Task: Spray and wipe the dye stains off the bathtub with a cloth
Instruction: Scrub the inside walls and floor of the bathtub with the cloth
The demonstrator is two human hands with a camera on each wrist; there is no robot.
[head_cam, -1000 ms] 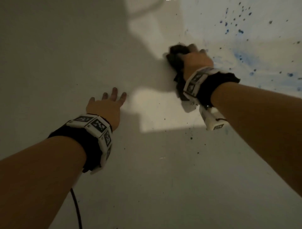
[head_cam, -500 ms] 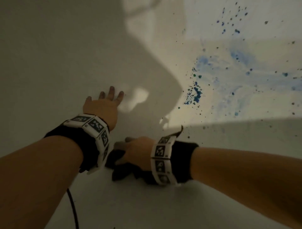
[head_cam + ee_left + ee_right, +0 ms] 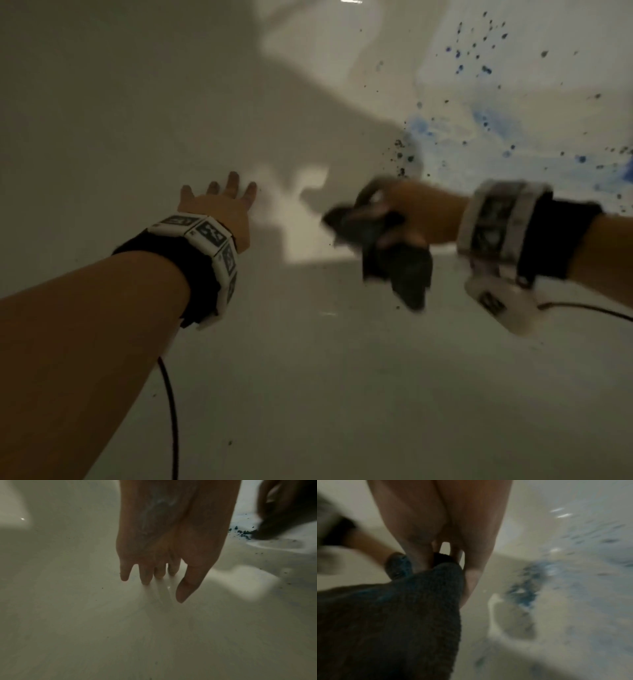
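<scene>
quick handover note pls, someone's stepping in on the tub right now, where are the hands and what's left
Left hand: empty, fingers spread, resting flat on the bathtub wall.
Right hand: grips the dark cloth, blurred mid-swipe, just below and left of the blue dye stains.
Done: some dye is smeared pale, and the cloth shows blue.
Left: blue smears and dark specks across the upper right; a few specks lower down. No spray bottle in view.

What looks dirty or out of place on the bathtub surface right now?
Blue dye stains are smeared and spattered over the white bathtub wall, beyond the right hand, which grips a dark cloth. Dark specks lie at the smear's edge. The left hand rests on a cleaner area.
</scene>
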